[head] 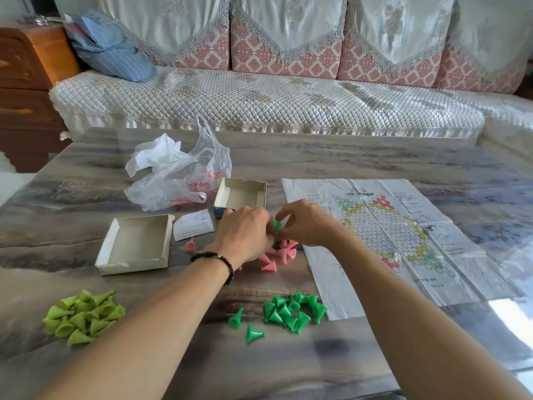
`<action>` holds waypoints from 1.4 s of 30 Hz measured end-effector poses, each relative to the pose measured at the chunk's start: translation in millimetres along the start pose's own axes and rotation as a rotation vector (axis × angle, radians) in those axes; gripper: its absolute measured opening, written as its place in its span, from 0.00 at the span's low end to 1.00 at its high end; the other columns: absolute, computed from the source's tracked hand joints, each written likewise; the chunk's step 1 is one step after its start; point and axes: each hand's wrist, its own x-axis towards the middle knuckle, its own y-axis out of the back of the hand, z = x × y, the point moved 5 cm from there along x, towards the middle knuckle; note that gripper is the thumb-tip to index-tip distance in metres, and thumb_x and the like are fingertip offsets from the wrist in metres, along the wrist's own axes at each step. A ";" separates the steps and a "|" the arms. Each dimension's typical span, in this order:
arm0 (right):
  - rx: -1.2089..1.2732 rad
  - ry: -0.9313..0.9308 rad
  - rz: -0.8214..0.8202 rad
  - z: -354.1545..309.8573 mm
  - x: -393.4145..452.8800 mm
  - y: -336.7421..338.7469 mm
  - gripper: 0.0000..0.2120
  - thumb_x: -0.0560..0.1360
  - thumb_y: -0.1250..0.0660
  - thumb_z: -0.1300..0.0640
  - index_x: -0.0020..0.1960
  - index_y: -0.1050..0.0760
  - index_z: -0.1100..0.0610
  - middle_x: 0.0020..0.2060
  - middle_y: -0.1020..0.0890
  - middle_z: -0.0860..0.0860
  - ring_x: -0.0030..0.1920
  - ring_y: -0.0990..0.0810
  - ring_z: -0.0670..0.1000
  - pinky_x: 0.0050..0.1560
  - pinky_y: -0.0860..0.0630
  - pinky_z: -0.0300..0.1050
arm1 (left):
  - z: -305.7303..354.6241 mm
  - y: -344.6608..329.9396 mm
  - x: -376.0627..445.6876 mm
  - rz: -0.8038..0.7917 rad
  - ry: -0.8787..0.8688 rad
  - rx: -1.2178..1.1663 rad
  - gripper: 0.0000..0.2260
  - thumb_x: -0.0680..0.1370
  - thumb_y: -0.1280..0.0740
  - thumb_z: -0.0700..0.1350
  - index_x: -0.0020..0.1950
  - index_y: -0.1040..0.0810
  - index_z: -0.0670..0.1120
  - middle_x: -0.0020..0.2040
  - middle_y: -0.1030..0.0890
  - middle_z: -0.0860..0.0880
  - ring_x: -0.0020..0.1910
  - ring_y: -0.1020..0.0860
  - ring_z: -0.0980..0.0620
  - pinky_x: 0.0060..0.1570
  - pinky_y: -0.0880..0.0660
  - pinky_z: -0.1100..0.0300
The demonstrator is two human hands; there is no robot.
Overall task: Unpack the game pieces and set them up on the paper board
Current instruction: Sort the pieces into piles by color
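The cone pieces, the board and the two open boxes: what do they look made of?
The cone pieces look like moulded plastic, smooth and uniformly coloured in pink, dark green and lime. The board seems to be thin printed paper, judging by its fold creases and wrinkles, possibly with a slight sheen. The boxes look like thin cardboard, matte and greyish inside, with bent edges.

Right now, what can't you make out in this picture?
- Head view: the left hand and right hand cover part of the pink pieces and most of a green piece between them.
- The print on the board and the card is too small to read.
- The bag is crumpled; its contents are unclear.
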 end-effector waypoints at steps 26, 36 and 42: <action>-0.099 0.027 -0.017 -8.4 16.5 -13.7 0.11 0.72 0.29 0.59 0.54 0.21 0.57 0.46 0.18 0.54 0.35 0.19 0.47 0.31 0.24 0.34 | -38.5 21.5 -42.2 0.209 0.051 -0.272 0.05 0.76 0.32 0.44 0.41 0.19 0.49 0.39 0.18 0.56 0.38 0.22 0.57 0.39 0.26 0.60; 0.015 -0.025 0.110 -11.6 17.5 -6.3 0.07 0.69 0.30 0.65 0.37 0.21 0.53 0.32 0.20 0.48 0.30 0.25 0.42 0.25 0.33 0.30 | -36.4 10.5 -88.8 0.022 0.005 -0.384 0.05 0.76 0.31 0.47 0.39 0.20 0.53 0.38 0.19 0.59 0.36 0.23 0.62 0.41 0.30 0.72; 0.025 -0.004 0.169 -20.4 -1.3 6.3 0.04 0.70 0.30 0.65 0.41 0.19 0.57 0.35 0.18 0.50 0.35 0.21 0.47 0.31 0.28 0.32 | -37.7 6.3 -98.7 -0.001 0.019 -0.378 0.05 0.75 0.32 0.49 0.39 0.20 0.53 0.37 0.19 0.58 0.37 0.22 0.62 0.37 0.26 0.62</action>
